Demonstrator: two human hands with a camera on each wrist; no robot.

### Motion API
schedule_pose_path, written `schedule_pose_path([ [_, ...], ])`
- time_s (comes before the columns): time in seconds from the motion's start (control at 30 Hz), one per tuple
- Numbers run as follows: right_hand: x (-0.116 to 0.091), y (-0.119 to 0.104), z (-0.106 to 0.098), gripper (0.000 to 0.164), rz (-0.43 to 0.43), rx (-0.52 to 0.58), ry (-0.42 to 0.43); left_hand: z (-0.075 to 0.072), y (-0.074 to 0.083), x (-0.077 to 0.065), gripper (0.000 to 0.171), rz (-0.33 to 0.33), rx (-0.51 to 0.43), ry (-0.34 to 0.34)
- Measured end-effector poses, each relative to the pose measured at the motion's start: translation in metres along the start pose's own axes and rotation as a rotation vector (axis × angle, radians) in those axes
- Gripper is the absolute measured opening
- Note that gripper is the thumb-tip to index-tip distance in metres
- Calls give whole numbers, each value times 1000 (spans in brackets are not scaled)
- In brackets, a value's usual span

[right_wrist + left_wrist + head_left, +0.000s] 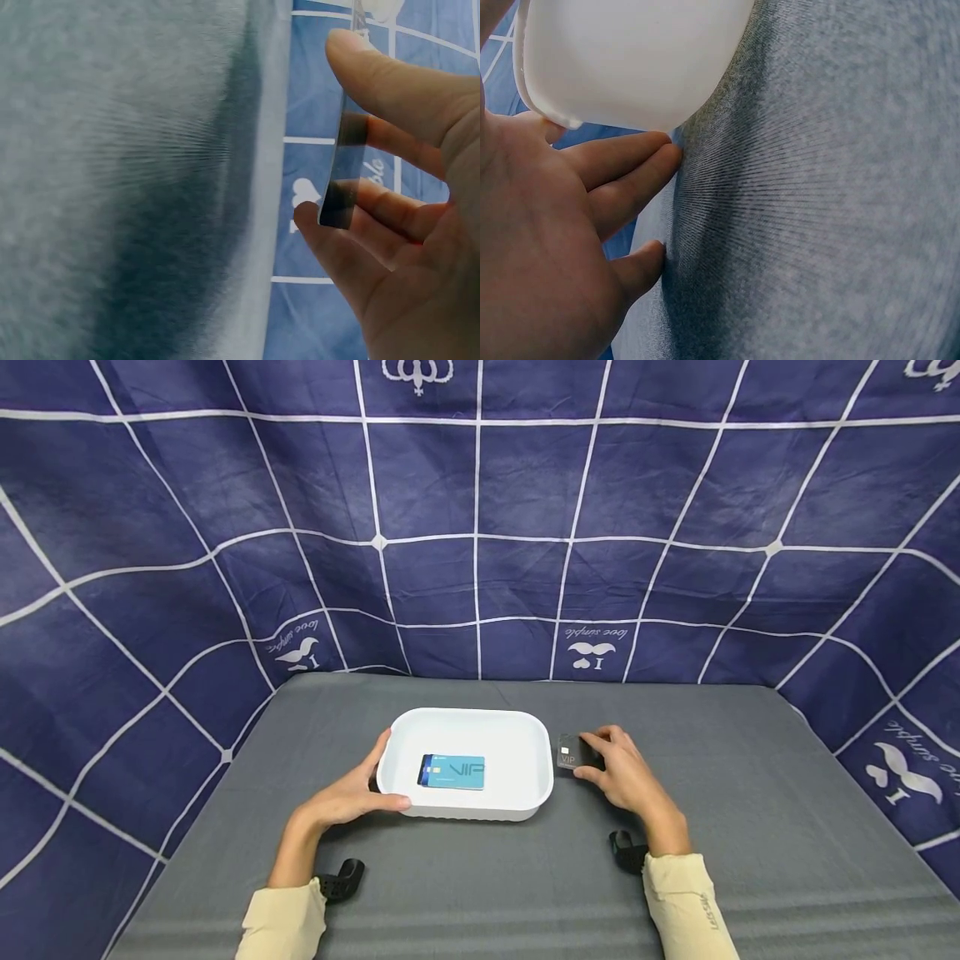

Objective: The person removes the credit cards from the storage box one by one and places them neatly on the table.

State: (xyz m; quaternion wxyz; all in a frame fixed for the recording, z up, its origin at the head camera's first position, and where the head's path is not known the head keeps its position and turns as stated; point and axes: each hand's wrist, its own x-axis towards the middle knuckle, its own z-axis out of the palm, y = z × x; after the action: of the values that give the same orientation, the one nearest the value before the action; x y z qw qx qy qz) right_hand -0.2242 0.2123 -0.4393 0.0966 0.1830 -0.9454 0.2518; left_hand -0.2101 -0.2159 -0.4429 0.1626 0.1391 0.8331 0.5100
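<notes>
A white, round-cornered plastic tray (517, 764) stands near the middle of the grey surface. Inside it, left of centre, lies a light-blue VIP card (468, 774), overlapping a darker blue card (424, 771) whose left edge peeks out. My left hand (347, 795) grips the tray's left end, thumb at the near rim and fingers along the side. Just right of the tray, my right hand (626, 770) pinches a dark grey VIP card (570, 752) between thumb and fingers. In the right wrist view, the card (346, 172) appears nearly edge-on, off the surface.
A grey cloth-covered surface (480, 885) spreads under both hands. Behind and beside it hangs a dark blue curtain (517, 577) with white grid lines and prints. Black camera mounts sit on the left wrist (342, 881) and right wrist (628, 853).
</notes>
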Motion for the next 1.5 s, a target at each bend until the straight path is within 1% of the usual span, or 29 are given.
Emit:
schedule_pose_path([
  [0.33,-1,9,10,55,24,6,-10,1,1,2,122,5,14,1],
  [0.5,-2,10,12,53,42,8,-51,1,0,1,122,3,5,3],
  [0.8,-3,11,16,53,116,10,-84,1,-3,1,122,24,-7,3],
  [0.93,-2,10,18,52,128,7,-100,1,-2,1,122,31,-7,5],
  [1.2,0,6,18,50,205,16,-181,1,-1,2,121,35,-10,3],
  [1.37,0,7,20,51,210,29,-176,1,-2,1,122,45,-24,2],
  [1.5,1,8,20,51,208,31,-169,1,-2,1,122,38,-31,-2],
])
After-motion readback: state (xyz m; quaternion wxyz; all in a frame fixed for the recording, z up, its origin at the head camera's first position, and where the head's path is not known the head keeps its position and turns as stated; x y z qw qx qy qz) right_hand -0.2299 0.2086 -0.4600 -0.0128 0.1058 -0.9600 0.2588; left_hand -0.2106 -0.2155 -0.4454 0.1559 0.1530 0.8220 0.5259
